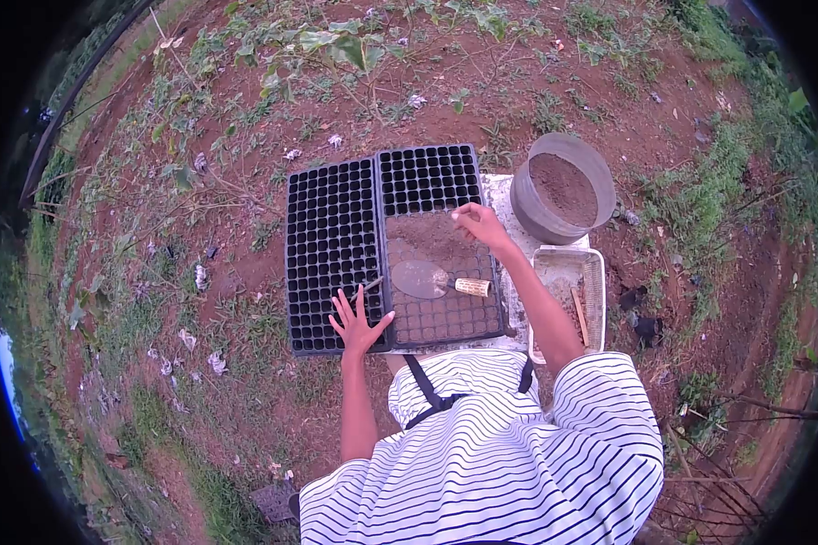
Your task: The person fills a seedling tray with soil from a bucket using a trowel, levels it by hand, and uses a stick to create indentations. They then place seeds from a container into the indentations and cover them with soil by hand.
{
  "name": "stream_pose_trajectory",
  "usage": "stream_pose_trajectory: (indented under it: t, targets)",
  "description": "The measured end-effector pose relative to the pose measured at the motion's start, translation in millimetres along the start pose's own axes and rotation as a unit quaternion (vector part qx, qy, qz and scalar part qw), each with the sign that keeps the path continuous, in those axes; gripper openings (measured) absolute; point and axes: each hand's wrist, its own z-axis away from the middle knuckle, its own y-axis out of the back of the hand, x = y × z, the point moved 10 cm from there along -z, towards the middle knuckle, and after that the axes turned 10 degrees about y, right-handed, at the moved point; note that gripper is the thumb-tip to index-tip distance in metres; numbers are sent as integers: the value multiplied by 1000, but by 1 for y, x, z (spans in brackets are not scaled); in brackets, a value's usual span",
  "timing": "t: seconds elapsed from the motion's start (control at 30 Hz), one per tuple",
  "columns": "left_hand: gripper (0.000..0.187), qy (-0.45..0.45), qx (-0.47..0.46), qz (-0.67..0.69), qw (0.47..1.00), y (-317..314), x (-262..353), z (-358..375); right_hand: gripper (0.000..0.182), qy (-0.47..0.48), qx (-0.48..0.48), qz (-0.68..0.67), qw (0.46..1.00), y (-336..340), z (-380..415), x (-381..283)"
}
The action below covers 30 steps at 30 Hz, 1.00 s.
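My left hand lies with its fingers spread over the lower right part of the black seedling tray. A thin stick-like piece shows by its fingertips. My right hand is closed, fingertips pinched together, above the right seedling tray; I cannot tell what is in the pinch. Brown soil fills the middle and near cells of that tray, while its far rows are bare. A trowel with a light wrapped handle lies flat on the soil, below my right hand.
A grey round tub with soil inside stands at the right. Nearer to me is a white plastic basket holding a wooden strip. Both trays rest on a whitish surface. Reddish ground with weeds and leafy plants surrounds everything.
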Motion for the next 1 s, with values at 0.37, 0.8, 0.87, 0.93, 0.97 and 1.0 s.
stream_pose_trajectory:
  t: [0.37,0.8,0.87,0.93,0.97,1.0]
  targets:
    - [111,2,-5,-9,1000,-2,-2,-1,63,18,-208,608,766,-44,111,38]
    - [111,7,9,-17,1000,-1,-2,-2,50,15,-188,507,841,-98,72,24]
    - [111,11,5,-14,1000,-2,-3,-3,47,43,-147,507,848,-98,58,32]
    - [109,10,8,-15,1000,-2,-3,-3,44,70,-106,506,853,-96,52,21]
    - [109,10,8,-12,1000,-2,-3,-3,45,44,-106,477,871,-93,50,24]
    - [108,11,6,-10,1000,-3,-4,-3,45,18,-105,447,888,-91,49,29]
